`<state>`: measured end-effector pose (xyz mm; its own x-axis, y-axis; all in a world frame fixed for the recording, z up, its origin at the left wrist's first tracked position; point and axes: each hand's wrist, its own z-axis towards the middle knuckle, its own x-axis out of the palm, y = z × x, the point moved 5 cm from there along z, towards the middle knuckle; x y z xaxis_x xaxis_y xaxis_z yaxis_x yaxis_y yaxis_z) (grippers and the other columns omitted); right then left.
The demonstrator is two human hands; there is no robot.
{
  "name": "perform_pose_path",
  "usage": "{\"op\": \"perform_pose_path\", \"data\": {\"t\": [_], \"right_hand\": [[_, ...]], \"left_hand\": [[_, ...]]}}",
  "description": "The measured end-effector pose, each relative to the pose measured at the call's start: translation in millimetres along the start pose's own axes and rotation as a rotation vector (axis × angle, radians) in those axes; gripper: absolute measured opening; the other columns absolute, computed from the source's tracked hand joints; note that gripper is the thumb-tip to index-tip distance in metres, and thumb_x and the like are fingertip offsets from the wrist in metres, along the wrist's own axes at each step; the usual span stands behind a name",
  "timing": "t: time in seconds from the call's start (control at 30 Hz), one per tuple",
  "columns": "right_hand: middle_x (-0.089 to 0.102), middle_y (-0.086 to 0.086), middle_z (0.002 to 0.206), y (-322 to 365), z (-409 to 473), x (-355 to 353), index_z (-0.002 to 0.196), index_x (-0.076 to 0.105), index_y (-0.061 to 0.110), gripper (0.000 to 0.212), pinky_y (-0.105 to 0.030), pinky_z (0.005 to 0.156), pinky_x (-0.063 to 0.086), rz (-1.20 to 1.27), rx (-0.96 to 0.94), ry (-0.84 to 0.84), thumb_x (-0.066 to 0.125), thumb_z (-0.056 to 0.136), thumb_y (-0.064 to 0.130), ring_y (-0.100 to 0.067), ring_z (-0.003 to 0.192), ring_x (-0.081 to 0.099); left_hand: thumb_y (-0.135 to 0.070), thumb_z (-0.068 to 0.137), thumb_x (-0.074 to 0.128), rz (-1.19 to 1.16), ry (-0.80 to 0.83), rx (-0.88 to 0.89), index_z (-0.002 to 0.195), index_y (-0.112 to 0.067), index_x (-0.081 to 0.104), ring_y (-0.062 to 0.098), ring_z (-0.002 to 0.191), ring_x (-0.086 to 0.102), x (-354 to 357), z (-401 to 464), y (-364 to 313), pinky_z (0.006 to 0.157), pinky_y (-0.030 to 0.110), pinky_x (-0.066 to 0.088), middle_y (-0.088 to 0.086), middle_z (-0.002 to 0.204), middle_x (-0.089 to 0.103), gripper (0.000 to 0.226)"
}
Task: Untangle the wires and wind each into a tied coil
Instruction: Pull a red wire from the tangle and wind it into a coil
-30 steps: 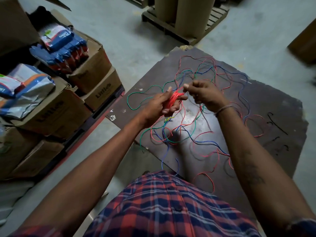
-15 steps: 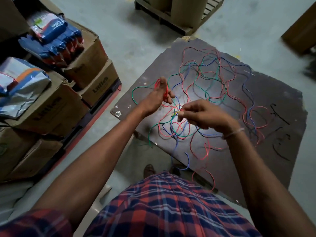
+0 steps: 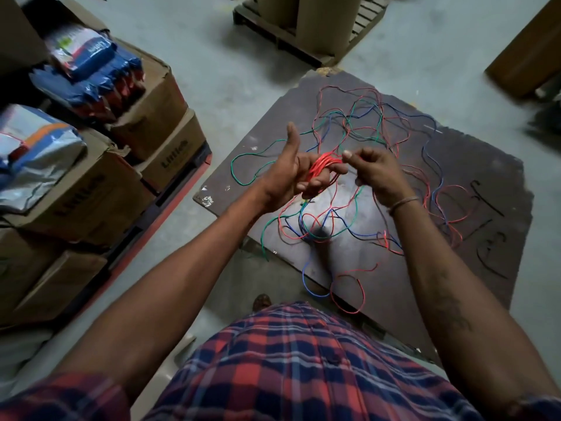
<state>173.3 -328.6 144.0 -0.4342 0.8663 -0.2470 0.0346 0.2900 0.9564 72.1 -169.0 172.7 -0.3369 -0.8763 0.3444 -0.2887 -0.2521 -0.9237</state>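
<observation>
Raised again from half a second ago, the right hand [image 3: 375, 171] pinches the red wire beside the red coil [image 3: 322, 167], which wraps the left hand [image 3: 293, 174] fingers crosswise, thumb up, above the board's [image 3: 473, 165] left edge. Cardboard boxes [image 3: 170, 153] read "Littles".

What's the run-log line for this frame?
phase: winding | left hand: red coil looped round fingers | right hand: pinching red wire at coil | tangle: on board | tie: not done
</observation>
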Motion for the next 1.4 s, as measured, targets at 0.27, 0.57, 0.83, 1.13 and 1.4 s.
{"op": "perform_pose_path", "data": {"t": [0.27, 0.57, 0.83, 1.13, 1.4], "right_hand": [[0.039, -0.004, 0.060, -24, -62, 28, 0.097, 0.076, 0.010, 0.042, -0.026, 0.047, 0.031, -0.176, 0.133, 0.452, 0.053, 0.105, 0.044, -0.016, 0.050, 0.032], [0.040, 0.012, 0.057, 31, -60, -81, 0.096, 0.073, 0.005, 0.025, -0.017, 0.042, 0.024, -0.286, -0.034, 0.442, 0.058, 0.105, 0.024, -0.002, 0.044, 0.030], [0.072, 0.011, 0.079, 2, -7, -121, 0.097, 0.076, 0.005, 0.023, -0.012, 0.071, 0.046, -0.278, -0.145, 0.096, 0.068, 0.099, 0.027, 0.008, 0.068, 0.059], [0.061, -0.003, 0.083, -49, -58, -47, 0.113, 0.079, 0.014, 0.020, -0.022, 0.058, 0.041, -0.422, -0.022, 0.375, 0.064, 0.101, 0.018, -0.011, 0.056, 0.051], [0.070, -0.013, 0.089, -13, -84, -57, 0.098, 0.082, 0.014, 0.016, -0.041, 0.070, 0.051, -0.803, -0.311, 0.060, 0.077, 0.089, 0.025, -0.035, 0.085, 0.066]], "left_hand": [[-0.079, 0.086, -0.011, -0.185, -0.403, 0.123, 0.121, 0.010, 0.054, 0.023, 0.075, 0.067, 7, 36, 3, 0.084, 0.033, 0.055, 0.016, 0.090, 0.068, 0.116], [-0.108, 0.048, 0.004, 0.539, -0.484, -0.145, 0.083, -0.018, 0.053, 0.015, 0.062, 0.056, 29, 55, 54, 0.079, 0.041, 0.051, 0.002, 0.073, 0.064, 0.108], [-0.089, 0.068, -0.002, 0.169, -0.226, -0.089, 0.125, 0.014, 0.055, 0.013, 0.046, 0.026, 78, 62, 47, 0.050, 0.027, 0.035, 0.007, 0.064, 0.047, 0.131], [-0.079, 0.086, -0.012, -0.254, -0.485, 0.141, 0.114, 0.005, 0.061, 0.024, 0.079, 0.067, 69, 78, 31, 0.086, 0.037, 0.056, 0.022, 0.100, 0.068, 0.114], [-0.107, 0.050, 0.012, 0.136, -0.581, 0.013, 0.108, -0.018, 0.070, 0.024, 0.118, 0.068, 66, 93, 55, 0.121, 0.047, 0.034, 0.006, 0.107, 0.078, 0.120]]}}
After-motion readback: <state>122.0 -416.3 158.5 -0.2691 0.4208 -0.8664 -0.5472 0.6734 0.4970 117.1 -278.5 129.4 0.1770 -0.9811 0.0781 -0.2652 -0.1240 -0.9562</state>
